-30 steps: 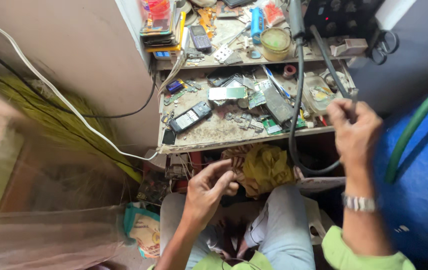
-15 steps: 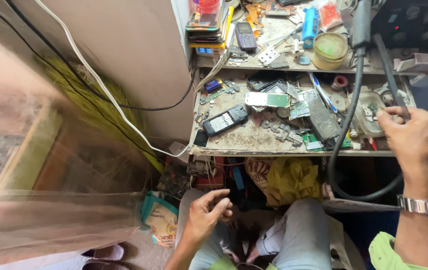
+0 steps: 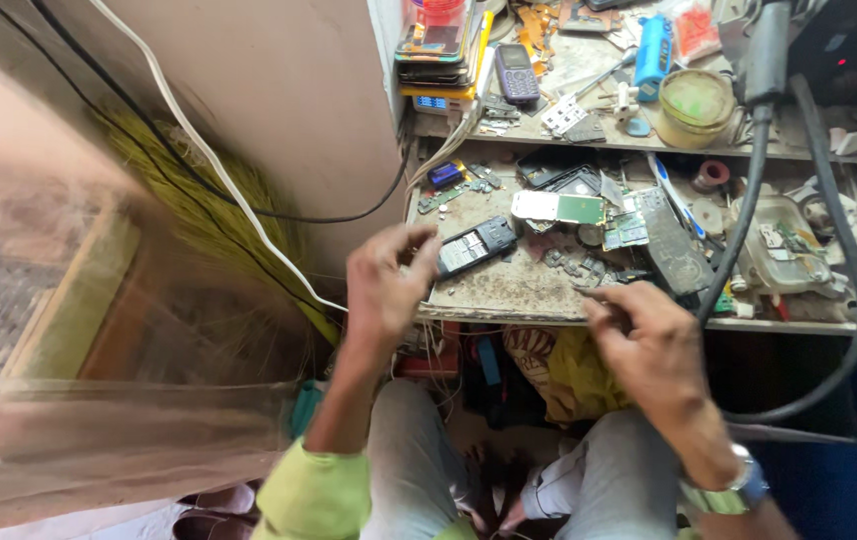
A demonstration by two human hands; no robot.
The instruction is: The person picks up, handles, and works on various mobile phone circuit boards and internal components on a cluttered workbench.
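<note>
Small phone-repair workshop. Cluttered workbench (image 3: 509,290) just ahead of both hands: keypad phones (image 3: 476,246), bare circuit boards (image 3: 559,208), loose parts. Stacked handsets (image 3: 436,45) on far shelf, black hose (image 3: 749,200) right of right hand.

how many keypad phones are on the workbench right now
2: a dark keypad phone by the left hand on the lower shelf, a blue keypad phone on the upper. Clutter may hide more.

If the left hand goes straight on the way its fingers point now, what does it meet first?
Probably the dark keypad phone lying on the front of the dusty workbench. The left hand hovers at the bench edge with its fingers almost at the phone's near end; depth is unclear, so contact cannot be confirmed.
</note>
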